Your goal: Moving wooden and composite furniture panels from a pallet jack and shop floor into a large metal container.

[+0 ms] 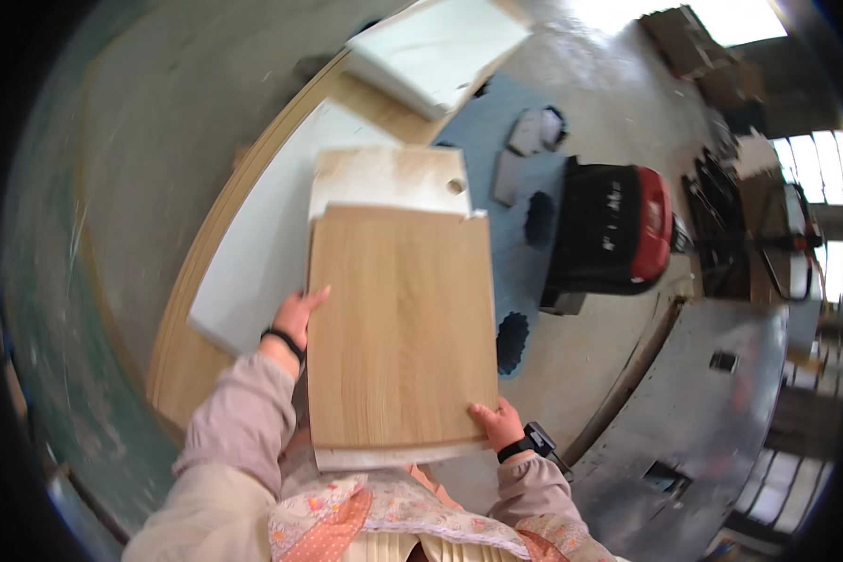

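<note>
In front of me is a rectangular light wood-grain panel (403,318). My left hand (295,317) grips its left edge, with the thumb lying at the rim and the other fingers mostly hidden. Near the lower right corner, my right hand (499,423) is closed on the panel with its thumb on the face. A white edge shows beneath the panel along its bottom. Past its top edge a paler board (384,178) with a round hole sticks out. I cannot tell whether that board is held too.
White panels (262,225) lie on a long wood-coloured board (183,361) to the left, and a thick white stack (436,51) is beyond. A blue platform with dark-edged holes (510,225), a black and red machine (609,228) and a grey metal surface (684,403) are at right.
</note>
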Action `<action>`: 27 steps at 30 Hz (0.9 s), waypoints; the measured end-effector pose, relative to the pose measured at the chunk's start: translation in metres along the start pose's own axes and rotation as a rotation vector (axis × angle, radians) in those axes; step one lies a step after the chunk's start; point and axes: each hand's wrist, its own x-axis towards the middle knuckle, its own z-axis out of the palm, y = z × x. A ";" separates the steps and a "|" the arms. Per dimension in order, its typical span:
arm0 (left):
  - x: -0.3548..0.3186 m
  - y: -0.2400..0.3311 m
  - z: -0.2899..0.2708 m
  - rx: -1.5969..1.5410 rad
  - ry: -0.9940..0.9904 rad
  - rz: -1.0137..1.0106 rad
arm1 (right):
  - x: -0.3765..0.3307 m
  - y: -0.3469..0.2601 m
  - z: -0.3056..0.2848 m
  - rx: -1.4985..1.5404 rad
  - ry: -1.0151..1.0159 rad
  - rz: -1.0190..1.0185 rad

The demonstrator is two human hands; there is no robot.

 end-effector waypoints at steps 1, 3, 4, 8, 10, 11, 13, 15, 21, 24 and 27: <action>-0.003 -0.016 0.002 0.000 -0.010 0.003 | -0.009 0.004 -0.010 0.044 0.058 -0.037; -0.033 -0.028 0.029 0.039 -0.056 0.020 | -0.041 0.018 -0.033 -0.081 0.083 0.008; -0.043 -0.037 0.034 0.075 -0.075 0.060 | -0.055 0.025 -0.040 -0.026 0.066 0.041; -0.097 -0.075 0.112 0.159 -0.279 0.124 | -0.118 0.077 -0.105 -0.037 0.118 -0.126; -0.131 -0.102 0.171 0.156 -0.438 0.089 | -0.163 0.107 -0.148 0.123 0.159 -0.228; -0.144 -0.120 0.202 0.201 -0.505 0.085 | -0.187 0.122 -0.167 0.235 0.135 -0.308; -0.174 -0.156 0.263 0.244 -0.652 0.074 | -0.240 0.152 -0.207 0.386 0.163 -0.390; -0.212 -0.179 0.309 0.345 -0.736 0.028 | -0.300 0.170 -0.220 0.543 0.200 -0.437; -0.326 -0.314 0.484 0.557 -1.017 -0.234 | -0.441 0.248 -0.286 0.582 0.635 -0.522; -0.361 -0.380 0.540 0.630 -1.127 -0.243 | -0.498 0.271 -0.305 0.590 0.835 -0.506; -0.388 -0.448 0.591 0.676 -1.230 -0.303 | -0.526 0.305 -0.327 0.605 0.977 -0.480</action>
